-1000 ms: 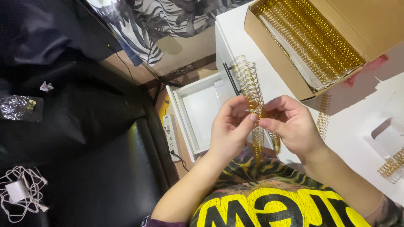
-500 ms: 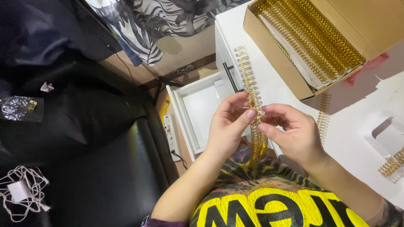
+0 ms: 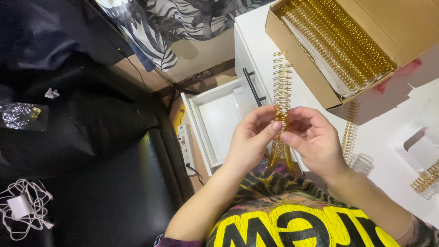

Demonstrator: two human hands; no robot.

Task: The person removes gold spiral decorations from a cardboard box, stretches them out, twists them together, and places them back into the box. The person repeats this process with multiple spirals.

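A: Far left, a white charger with its tangled cord lies on the black couch, same spot as a second ago. A clear bag sits higher up, unmoved too.

B: Middle now: a power strip on the floor, next to the open white drawer.

A: And here's the action. Left hand is pinched on the gold coil, thumb and forefinger clamped at its middle.

B: Right hand?

A: Closed on the same coil just beside the left, thumb tips almost touching. The coil stands nearly upright between them, top poking over the table edge, bottom hanging over the printed shirt.

B: Changed from earlier?

A: Yes. A second ago it leaned left at the top and showed its round loops; now it's straighter, side on. Both hands have shifted slightly left and up.

B: Further right?

A: An open box packed with more gold coils, unchanged. A loose coil lies on the table below it, and another at the right edge beside a white tray.
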